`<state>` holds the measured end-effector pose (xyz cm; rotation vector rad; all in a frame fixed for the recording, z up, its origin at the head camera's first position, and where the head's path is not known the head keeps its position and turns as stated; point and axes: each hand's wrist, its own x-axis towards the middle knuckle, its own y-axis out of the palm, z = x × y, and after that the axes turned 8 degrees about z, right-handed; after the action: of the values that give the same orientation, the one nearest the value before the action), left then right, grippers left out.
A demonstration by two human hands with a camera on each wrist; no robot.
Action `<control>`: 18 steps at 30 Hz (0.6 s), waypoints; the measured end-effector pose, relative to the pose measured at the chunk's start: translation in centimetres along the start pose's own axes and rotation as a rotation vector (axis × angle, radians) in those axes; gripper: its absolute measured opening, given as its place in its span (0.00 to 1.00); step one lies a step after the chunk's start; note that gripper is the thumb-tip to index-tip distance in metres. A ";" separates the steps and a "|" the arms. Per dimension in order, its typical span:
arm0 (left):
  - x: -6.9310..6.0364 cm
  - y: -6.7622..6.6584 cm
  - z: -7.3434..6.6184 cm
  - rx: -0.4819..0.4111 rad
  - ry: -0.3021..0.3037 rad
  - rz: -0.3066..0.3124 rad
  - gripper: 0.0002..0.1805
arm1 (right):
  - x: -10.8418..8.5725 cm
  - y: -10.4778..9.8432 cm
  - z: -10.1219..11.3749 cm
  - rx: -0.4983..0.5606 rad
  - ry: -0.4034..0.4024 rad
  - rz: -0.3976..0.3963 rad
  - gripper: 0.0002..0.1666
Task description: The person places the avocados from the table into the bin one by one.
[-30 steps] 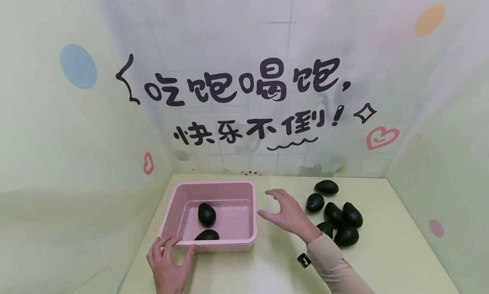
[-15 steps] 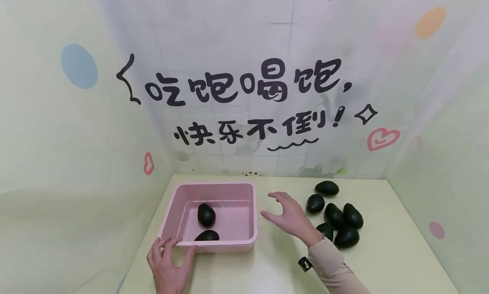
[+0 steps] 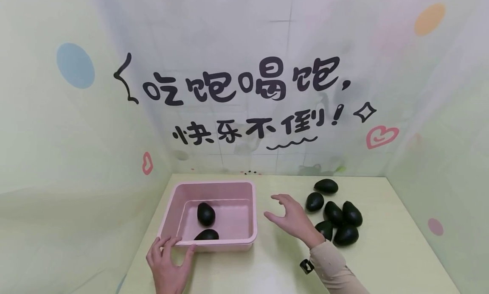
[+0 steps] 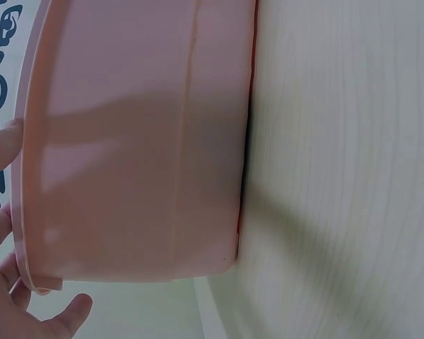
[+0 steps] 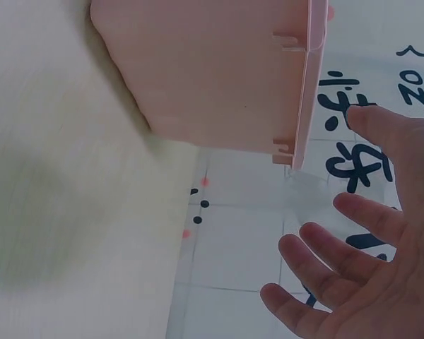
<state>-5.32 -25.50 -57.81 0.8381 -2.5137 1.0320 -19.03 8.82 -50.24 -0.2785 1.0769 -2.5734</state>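
Note:
A pink plastic bin (image 3: 254, 213) stands on the left of the table with one dark avocado (image 3: 206, 214) near its middle. Another avocado (image 3: 207, 234) lies by the front wall, partly hidden by the rim. My left hand (image 3: 170, 264) rests at the bin's front left corner; in the left wrist view its fingertips touch the rim and one finger sticks out past the corner. My right hand (image 3: 292, 217) hovers right of the bin, apart from it, holding nothing. Its fingers are spread in the right wrist view, beside the bin's side wall (image 5: 219, 78).
Several loose avocados (image 3: 345, 234) lie on the pale table (image 3: 397, 243) at the right, some partly behind my right wrist. A printed cloth (image 3: 244, 39) with dark lettering hangs behind the table. A small black object (image 3: 307, 266) shows beside my right sleeve.
My right hand has drifted slightly right and down, away from the bin. The left hand, the bin and the avocados stay where they were.

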 end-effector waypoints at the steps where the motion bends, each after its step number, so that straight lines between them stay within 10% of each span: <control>1: 0.0 0.0 0.0 0.000 0.000 0.001 0.25 | -0.1 0.0 -0.1 0.001 0.003 -0.001 0.36; 18: 0.0 0.1 0.1 0.013 0.007 0.006 0.25 | -1.2 0.2 -1.6 0.004 0.032 -0.002 0.34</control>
<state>-5.40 -25.51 -57.97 0.8297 -2.5076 1.0525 -18.32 10.20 -51.50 -0.2382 1.0829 -2.5899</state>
